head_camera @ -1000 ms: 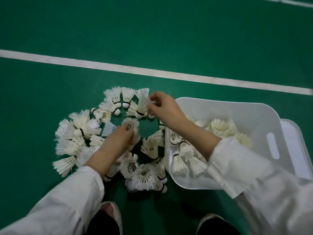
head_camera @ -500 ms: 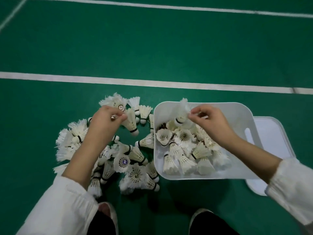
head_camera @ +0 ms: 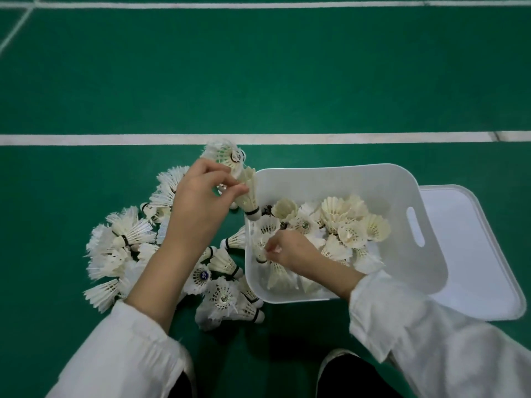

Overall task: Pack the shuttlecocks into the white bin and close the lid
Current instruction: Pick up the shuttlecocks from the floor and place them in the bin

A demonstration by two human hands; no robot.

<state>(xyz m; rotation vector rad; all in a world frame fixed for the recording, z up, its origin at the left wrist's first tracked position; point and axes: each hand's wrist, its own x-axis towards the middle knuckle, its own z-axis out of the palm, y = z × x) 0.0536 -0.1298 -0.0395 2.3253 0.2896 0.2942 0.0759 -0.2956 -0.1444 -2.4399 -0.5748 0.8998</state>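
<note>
Your left hand [head_camera: 201, 205] is raised over the left rim of the white bin [head_camera: 330, 169], and its fingers [head_camera: 230, 188] are curled narrow around a cream shuttlecock [head_camera: 248, 193], which hangs with the cork down just above this rim. A second shuttlecock [head_camera: 225, 153], more white, sticks out above the same fingers, at the far side of the hand. Your right hand [head_camera: 290, 251] is inside the bin, low at the near left part, with the fingers bent and close together on the shuttlecocks there; you cannot tell from this view if they pinch one or only touch it. The packed shuttlecocks [head_camera: 344, 222] fill the bottom of the bin in a loose heap, some lying, some with the feathers up. Many loose shuttlecocks [head_camera: 123, 237] are on the green floor [head_camera: 258, 81] at the left of the bin, in a curved pile under and around your left arm. The lid [head_camera: 474, 254] lies flat on the floor at the right of the bin, touching it, so the bin is open. A white line [head_camera: 344, 138] crosses the floor behind everything.
</note>
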